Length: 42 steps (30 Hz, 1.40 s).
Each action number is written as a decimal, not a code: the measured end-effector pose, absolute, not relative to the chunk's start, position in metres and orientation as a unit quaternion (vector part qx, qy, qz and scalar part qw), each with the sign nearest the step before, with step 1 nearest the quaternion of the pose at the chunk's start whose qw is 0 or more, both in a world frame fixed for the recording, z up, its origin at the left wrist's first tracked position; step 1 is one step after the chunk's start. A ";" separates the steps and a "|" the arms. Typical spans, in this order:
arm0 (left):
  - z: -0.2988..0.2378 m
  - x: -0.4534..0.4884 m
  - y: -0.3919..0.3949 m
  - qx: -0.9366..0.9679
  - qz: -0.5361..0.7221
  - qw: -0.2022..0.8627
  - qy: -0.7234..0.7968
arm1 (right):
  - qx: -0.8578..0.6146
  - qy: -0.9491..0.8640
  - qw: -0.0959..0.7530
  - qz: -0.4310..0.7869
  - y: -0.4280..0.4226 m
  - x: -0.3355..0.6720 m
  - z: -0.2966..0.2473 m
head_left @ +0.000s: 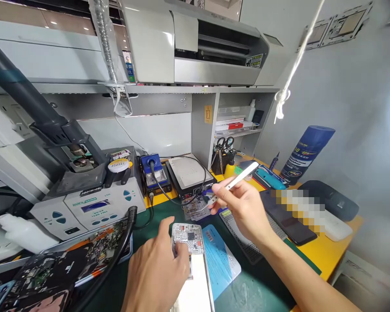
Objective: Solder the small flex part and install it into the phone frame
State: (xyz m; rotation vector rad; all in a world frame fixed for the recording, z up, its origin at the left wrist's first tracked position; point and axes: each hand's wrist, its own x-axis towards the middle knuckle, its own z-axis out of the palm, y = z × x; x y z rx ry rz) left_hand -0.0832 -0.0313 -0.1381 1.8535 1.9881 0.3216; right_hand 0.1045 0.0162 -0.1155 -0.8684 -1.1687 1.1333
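An opened phone (pixel 199 286) lies on the green mat, its upper circuit board bare and a pale panel below it. My left hand (pixel 158 268) grips its left side, the thumb over the frame by the board and the index finger stretched out near the top corner. Above and to the right, my right hand (pixel 247 210) is closed around white tweezers (pixel 243 174). Their thin bent tip points down and left, over a clear bag and apart from the phone. Beside the phone's right edge is a blue card (pixel 219 260).
At left stands a hot-air station (pixel 100 208) with a black hose (pixel 116 247) curving over phone boards (pixel 45 268). Behind are a soldering station (pixel 154 173) and a flat box (pixel 191 171). A dark phone (pixel 289 221) and a blue spray can (pixel 307 154) sit at right.
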 end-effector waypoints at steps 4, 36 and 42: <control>-0.132 -0.085 -0.031 0.685 0.023 0.158 0.711 | -0.387 -0.560 0.533 0.502 0.016 0.097 -0.122; -0.158 -0.101 -0.031 0.666 0.538 0.038 0.515 | -0.731 -0.628 0.260 0.052 0.150 0.152 -0.090; -0.154 -0.101 -0.031 0.646 0.547 0.056 0.529 | -0.726 -0.614 0.307 0.031 0.159 0.152 -0.088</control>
